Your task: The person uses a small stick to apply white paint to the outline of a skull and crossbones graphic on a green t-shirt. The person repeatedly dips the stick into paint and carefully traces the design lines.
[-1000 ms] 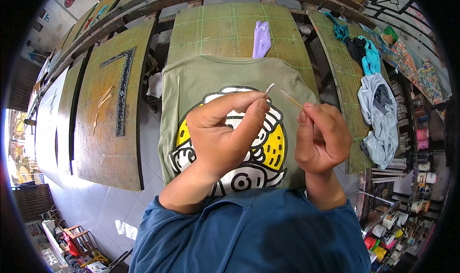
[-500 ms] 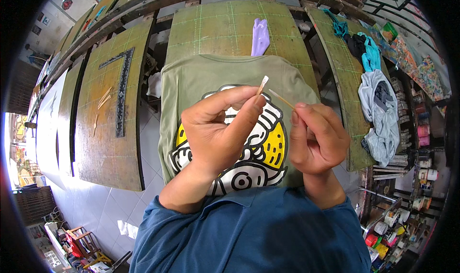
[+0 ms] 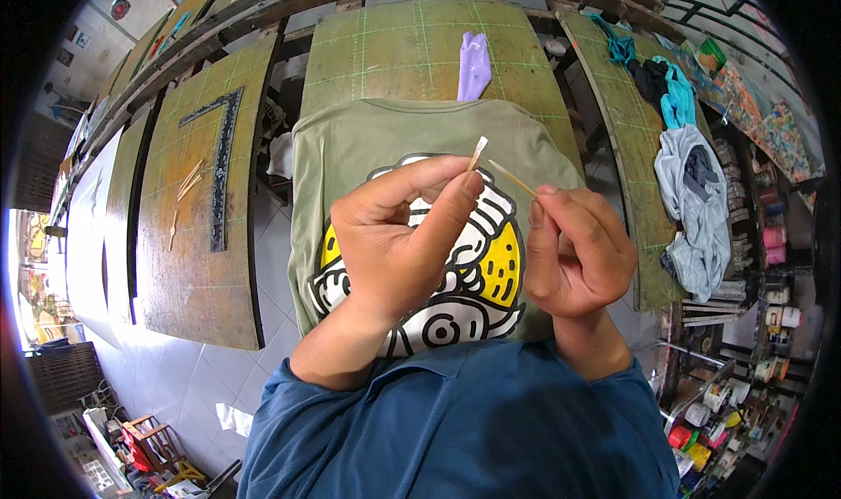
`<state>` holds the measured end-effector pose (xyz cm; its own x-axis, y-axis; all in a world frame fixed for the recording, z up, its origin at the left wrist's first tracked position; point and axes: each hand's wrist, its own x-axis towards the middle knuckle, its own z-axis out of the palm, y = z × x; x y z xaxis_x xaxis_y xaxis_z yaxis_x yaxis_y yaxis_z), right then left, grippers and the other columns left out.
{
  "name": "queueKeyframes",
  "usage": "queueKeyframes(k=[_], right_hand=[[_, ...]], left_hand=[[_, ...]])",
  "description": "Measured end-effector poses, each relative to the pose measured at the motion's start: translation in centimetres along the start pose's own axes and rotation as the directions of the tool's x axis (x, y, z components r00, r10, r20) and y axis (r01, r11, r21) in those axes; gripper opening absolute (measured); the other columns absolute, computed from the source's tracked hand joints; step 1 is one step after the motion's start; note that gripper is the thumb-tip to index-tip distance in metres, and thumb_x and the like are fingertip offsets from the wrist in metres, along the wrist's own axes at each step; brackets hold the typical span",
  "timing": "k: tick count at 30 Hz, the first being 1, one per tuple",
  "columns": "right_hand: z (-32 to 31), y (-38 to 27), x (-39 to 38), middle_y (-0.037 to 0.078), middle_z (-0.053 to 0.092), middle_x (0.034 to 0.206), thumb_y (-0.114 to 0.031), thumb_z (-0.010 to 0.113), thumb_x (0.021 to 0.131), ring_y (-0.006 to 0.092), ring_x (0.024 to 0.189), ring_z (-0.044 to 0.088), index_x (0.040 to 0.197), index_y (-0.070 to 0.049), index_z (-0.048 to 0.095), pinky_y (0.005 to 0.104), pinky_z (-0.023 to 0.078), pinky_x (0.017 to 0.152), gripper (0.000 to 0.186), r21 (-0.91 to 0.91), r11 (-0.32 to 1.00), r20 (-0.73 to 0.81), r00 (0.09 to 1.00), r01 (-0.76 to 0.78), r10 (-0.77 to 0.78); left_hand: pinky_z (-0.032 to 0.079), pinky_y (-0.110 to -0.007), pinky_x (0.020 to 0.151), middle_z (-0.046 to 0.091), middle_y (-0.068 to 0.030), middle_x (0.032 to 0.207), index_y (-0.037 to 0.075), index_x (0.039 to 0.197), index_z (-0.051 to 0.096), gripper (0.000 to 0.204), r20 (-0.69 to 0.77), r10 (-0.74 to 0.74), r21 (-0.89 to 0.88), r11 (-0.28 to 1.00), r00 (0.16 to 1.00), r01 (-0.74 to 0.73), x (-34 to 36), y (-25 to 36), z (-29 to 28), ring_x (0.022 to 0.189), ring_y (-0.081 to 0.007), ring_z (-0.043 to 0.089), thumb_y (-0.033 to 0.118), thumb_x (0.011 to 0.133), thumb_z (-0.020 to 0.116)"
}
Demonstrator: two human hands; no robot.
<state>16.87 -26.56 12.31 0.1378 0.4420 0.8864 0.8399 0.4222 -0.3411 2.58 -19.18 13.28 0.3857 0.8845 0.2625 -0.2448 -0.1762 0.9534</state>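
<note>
My left hand point(image 3: 399, 227) pinches a small wooden stick point(image 3: 474, 161) between thumb and forefinger, its white-coated tip pointing up. Facing it, my right hand point(image 3: 583, 249) grips a thinner wooden stick point(image 3: 517, 181) by the fingertips, with its pale end slanting up toward the first stick. A small gap shows between the two tips. Beneath both hands an olive-green T-shirt point(image 3: 337, 140) lies spread on a board, bearing a printed cartoon point(image 3: 501, 267) in white, black and yellow. My hands and wrists hide part of the print.
The middle board point(image 3: 385, 52) has green grid lines and a purple glove point(image 3: 474, 65) on it. On the left board lie several wooden sticks point(image 3: 188, 184) and a dark L-shaped square point(image 3: 223, 184). Crumpled grey cloth point(image 3: 696, 210) covers part of the right board. Containers point(image 3: 705, 416) stand lower right.
Both hands stay almost in place. The right stick's tip has shifted very slightly up and left, along with a tiny shift of the hands.
</note>
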Motion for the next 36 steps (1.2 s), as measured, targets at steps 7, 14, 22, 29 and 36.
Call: queueKeyframes(k=[7, 14, 22, 29, 36], right_hand=[[0.31, 0.41, -0.30, 0.012, 0.066, 0.074, 0.012, 0.070, 0.073, 0.0226, 0.060, 0.064, 0.096, 0.005, 0.069, 0.0301, 0.051, 0.054, 0.024, 0.016, 1.000, -0.007, 1.000, 0.014, -0.014], [0.21, 0.09, -0.12, 0.012, 0.066, 0.074, 0.011, 0.070, 0.073, 0.0226, 0.059, 0.063, 0.095, 0.005, 0.068, 0.0302, 0.050, 0.053, 0.024, 0.003, 1.000, -0.015, 1.000, 0.023, -0.023], [0.53, 0.30, -0.36, 0.012, 0.066, 0.074, 0.011, 0.070, 0.073, 0.0227, 0.059, 0.063, 0.096, 0.005, 0.068, 0.0303, 0.050, 0.052, 0.024, 0.014, 1.000, -0.016, 1.000, 0.026, -0.026], [0.52, 0.36, -0.26, 0.012, 0.066, 0.074, 0.011, 0.070, 0.074, 0.0227, 0.060, 0.063, 0.095, 0.005, 0.068, 0.0305, 0.050, 0.053, 0.022, -0.001, 1.000, -0.020, 0.999, 0.028, -0.028], [0.67, 0.40, -0.36, 0.012, 0.065, 0.072, 0.011, 0.070, 0.074, 0.0227, 0.059, 0.063, 0.094, 0.005, 0.068, 0.0303, 0.051, 0.053, 0.021, 0.000, 1.000, -0.026, 1.000, 0.014, -0.014]], left_hand=[[0.049, -0.020, 0.069, 0.073, -0.0075, 0.087, -0.006, 0.100, 0.072, 0.016, -0.002, 0.017, -0.022, 1.000, 1.000, -0.017, -0.07, -0.27, 0.06, 0.077, -0.0072, 0.064, 0.001, 0.086, 0.073], [0.049, -0.021, 0.071, 0.073, -0.0088, 0.088, -0.006, 0.101, 0.072, 0.017, -0.012, 0.002, -0.041, 0.999, 1.000, -0.003, -0.15, -0.19, 0.01, 0.078, -0.0084, 0.065, -0.001, 0.085, 0.073], [0.050, -0.021, 0.070, 0.073, -0.0084, 0.088, -0.005, 0.099, 0.072, 0.016, -0.035, -0.001, 0.065, 0.998, 0.999, 0.003, -0.27, 0.14, 0.08, 0.077, -0.0079, 0.064, 0.001, 0.085, 0.074], [0.050, -0.021, 0.070, 0.073, -0.0081, 0.087, -0.005, 0.099, 0.073, 0.015, -0.028, 0.016, 0.074, 0.997, 0.999, -0.014, -0.14, -0.16, 0.24, 0.076, -0.0074, 0.064, 0.001, 0.085, 0.074], [0.049, -0.021, 0.070, 0.073, -0.0083, 0.088, -0.005, 0.099, 0.073, 0.016, -0.037, 0.007, 0.054, 0.999, 0.999, -0.005, -0.14, -0.19, 0.25, 0.077, -0.0072, 0.064, 0.001, 0.085, 0.074]])
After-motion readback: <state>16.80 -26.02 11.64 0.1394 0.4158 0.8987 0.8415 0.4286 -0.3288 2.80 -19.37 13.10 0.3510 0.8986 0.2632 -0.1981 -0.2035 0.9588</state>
